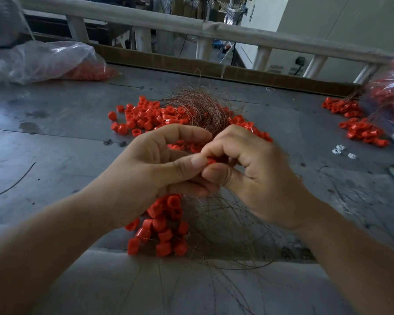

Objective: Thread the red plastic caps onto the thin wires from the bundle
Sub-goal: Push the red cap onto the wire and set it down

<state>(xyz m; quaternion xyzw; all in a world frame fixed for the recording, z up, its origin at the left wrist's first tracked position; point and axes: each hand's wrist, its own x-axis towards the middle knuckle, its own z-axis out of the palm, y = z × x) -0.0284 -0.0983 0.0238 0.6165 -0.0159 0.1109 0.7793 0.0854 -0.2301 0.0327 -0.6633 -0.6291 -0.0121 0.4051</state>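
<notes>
My left hand (150, 164) and my right hand (255, 169) meet over the middle of the grey table. Between thumb and fingertips of both hands sits one red cap (211, 160), pinched from both sides. Under my left hand hangs a cluster of threaded red caps (166, 226), with thin wires (232, 226) looping out below my right hand. Behind the hands lies the brown wire bundle (203, 105) on a pile of loose red caps (150, 117). The wire at the pinched cap is too fine to make out.
A clear plastic bag with red caps (52, 62) lies at the back left. More red caps (359, 126) and another bag (389, 94) sit at the right. Small white pieces (341, 151) lie to the right. A white railing (191, 26) runs behind the table.
</notes>
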